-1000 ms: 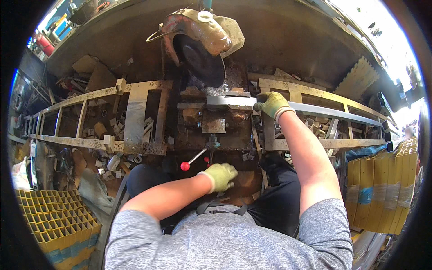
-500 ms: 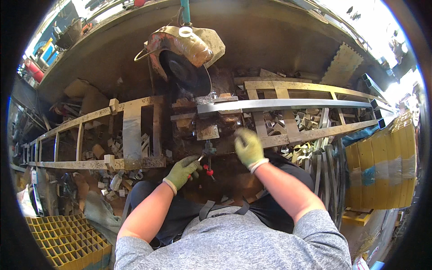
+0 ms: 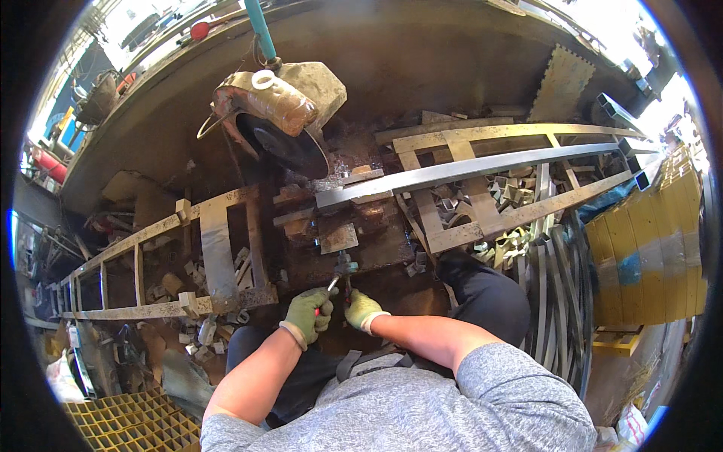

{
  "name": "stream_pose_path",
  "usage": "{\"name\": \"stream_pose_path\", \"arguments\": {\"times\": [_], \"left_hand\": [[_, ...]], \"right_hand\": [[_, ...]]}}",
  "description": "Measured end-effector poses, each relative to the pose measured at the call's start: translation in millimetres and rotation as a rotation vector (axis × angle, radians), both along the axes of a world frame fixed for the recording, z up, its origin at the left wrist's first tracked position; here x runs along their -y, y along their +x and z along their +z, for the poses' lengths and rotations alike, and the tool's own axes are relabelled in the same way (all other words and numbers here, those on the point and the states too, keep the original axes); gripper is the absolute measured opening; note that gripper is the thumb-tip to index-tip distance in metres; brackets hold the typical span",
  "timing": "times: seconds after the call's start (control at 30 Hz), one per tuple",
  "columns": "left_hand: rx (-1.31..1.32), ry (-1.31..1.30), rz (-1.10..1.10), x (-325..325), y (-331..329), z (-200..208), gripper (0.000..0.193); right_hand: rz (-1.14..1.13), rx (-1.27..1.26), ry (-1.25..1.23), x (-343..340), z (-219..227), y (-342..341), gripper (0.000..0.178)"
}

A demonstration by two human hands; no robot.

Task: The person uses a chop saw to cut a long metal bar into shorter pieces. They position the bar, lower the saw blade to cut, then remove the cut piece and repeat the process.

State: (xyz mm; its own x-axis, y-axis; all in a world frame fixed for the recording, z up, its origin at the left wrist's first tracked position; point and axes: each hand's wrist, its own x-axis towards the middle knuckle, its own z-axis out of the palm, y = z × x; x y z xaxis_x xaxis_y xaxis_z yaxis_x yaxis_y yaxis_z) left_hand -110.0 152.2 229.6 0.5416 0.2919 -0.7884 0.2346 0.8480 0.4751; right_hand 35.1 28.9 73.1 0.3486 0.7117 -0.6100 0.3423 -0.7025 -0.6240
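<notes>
Vise handle (image 3: 334, 282) clenched in left hand (image 3: 307, 315); right hand (image 3: 362, 309) gripping just beside.

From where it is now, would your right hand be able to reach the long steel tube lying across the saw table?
Probably yes: the right hand sits at the vise handle, and only open table separates it from the steel tube.

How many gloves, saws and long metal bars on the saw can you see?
Gloves: 2, left hand and right hand, both on the vise handle
Saws: 1, the chop saw
Long bars on the saw: 1, the steel tube
Total: 4
</notes>
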Motion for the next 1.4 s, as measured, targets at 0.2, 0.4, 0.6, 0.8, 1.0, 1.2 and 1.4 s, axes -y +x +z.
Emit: {"name": "stream_pose_path", "arguments": {"times": [0.2,0.4,0.6,0.8,1.0,1.2,1.4], "left_hand": [[-0.265,0.292,-0.032,22,37,37,0.026],[-0.277,1.220,-0.486,-19,20,49,0.044],[0.274,0.686,0.525,-101,3,36,0.033],[0.422,0.495,0.873,-152,-15,7,0.034],[0.559,0.445,0.892,-159,-11,9,0.035],[0.592,0.370,0.858,-157,-18,27,0.035],[0.562,0.367,0.867,-166,-19,25,0.032]], "right_hand": [[0.158,-0.119,0.191,-10,26,0,0.057],[0.554,0.010,-0.084,6,84,91,0.074],[0.355,-0.283,0.228,-21,283,204,0.058],[0.048,-0.089,0.991,-182,495,256,0.047],[-0.078,0.018,1.287,-363,650,270,0.051],[0.239,0.052,1.346,-454,698,285,0.049],[0.283,0.038,1.357,-450,705,297,0.039]]}}
